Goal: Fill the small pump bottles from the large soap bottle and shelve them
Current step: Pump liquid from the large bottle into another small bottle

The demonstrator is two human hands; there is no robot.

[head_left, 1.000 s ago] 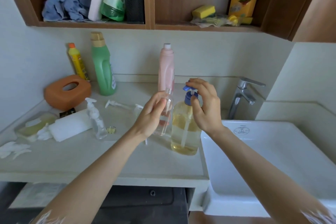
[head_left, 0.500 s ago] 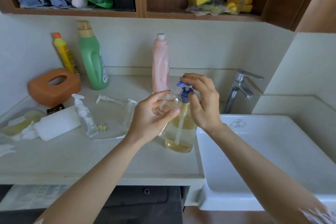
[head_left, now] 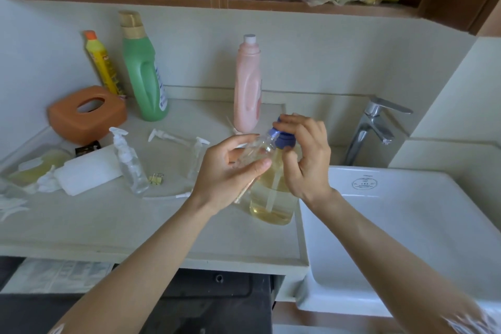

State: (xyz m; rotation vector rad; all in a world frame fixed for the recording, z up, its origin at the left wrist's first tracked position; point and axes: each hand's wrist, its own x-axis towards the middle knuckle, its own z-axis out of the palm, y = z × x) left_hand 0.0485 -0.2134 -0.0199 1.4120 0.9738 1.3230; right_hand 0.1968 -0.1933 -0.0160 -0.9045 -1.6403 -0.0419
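The large soap bottle (head_left: 272,198), clear with yellow liquid and a blue pump head, stands on the counter beside the sink. My right hand (head_left: 306,160) is on top of that blue pump head, fingers curled over it. My left hand (head_left: 227,171) holds a small clear bottle (head_left: 256,152) tilted, its open neck up at the pump's nozzle. Another small pump bottle (head_left: 127,163) stands upright further left, with its pump on. A loose white pump (head_left: 168,137) and a further small clear bottle (head_left: 196,160) rest behind my left hand.
A pink bottle (head_left: 248,84), a green jug (head_left: 143,70) and a yellow bottle (head_left: 101,62) line the back wall. An orange tissue box (head_left: 86,114), a white block (head_left: 89,171) and a binder clip (head_left: 156,179) sit left. White sink (head_left: 406,225) and tap (head_left: 371,127) at right; wooden shelf (head_left: 217,0) above.
My left hand lifted and tilted the small bottle until its neck reached the pump nozzle. My right hand pressed lower on the pump head. The camera view dipped and moved closer.
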